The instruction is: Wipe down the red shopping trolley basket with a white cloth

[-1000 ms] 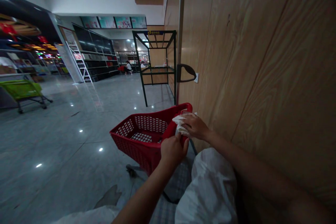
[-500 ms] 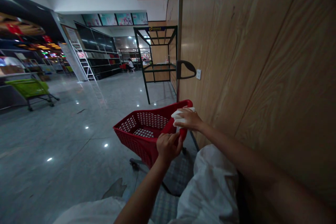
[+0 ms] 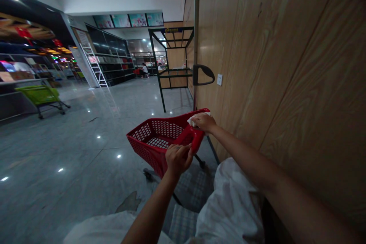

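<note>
A red plastic shopping basket cart stands on the floor in front of me, next to a wooden wall. My left hand is closed on the near rim of the basket. At the far right corner of the rim my right hand presses a white cloth against the red plastic, fingers curled over it. The cart's metal pole rises behind that hand and carries a black handle.
Wood-panelled wall runs close along the right with a white socket. A dark metal rack stands ahead. A green cart and a ladder are far left across the glossy grey floor. My white-clad knees fill the bottom.
My right hand with the cloth has slid along the rim toward the far corner. My left hand has kept its hold on the near rim. The view has shifted slightly.
</note>
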`<state>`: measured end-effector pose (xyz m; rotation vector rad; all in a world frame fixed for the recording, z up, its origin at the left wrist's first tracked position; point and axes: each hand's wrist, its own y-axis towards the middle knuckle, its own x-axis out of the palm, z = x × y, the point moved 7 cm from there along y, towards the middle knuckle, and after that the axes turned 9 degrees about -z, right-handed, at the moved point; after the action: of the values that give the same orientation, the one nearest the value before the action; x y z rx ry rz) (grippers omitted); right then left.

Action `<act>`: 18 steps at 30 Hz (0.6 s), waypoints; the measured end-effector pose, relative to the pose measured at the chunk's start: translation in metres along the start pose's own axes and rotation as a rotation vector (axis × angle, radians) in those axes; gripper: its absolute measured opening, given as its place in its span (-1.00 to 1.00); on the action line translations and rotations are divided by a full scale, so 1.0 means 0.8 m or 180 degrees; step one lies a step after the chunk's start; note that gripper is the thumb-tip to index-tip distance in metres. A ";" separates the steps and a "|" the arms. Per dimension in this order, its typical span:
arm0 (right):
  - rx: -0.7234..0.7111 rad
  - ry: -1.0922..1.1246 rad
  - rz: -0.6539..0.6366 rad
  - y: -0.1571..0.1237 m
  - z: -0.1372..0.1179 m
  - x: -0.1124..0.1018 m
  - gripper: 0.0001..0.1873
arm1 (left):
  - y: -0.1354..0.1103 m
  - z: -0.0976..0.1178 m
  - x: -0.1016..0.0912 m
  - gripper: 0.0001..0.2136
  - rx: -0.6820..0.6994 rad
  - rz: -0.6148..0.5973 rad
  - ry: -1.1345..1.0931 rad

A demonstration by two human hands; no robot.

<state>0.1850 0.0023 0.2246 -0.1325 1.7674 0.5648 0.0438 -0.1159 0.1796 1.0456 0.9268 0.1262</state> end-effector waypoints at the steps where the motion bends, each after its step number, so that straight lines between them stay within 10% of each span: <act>1: -0.0044 0.0003 0.0021 -0.004 -0.007 0.001 -0.59 | 0.000 -0.002 -0.001 -0.81 0.0023 0.0033 0.0008; 9: -0.1173 0.0187 -0.0014 -0.039 -0.075 0.020 -0.72 | 0.003 -0.029 -0.009 -0.81 -0.0005 0.0258 -0.0236; 18: -0.0316 0.0709 0.0255 0.009 0.041 0.018 -0.59 | 0.001 -0.021 -0.023 -0.77 -0.0099 0.0249 -0.0353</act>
<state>0.2070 0.0259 0.2079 -0.2005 1.9675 0.7188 0.0204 -0.1137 0.1883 1.0499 0.7819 0.1459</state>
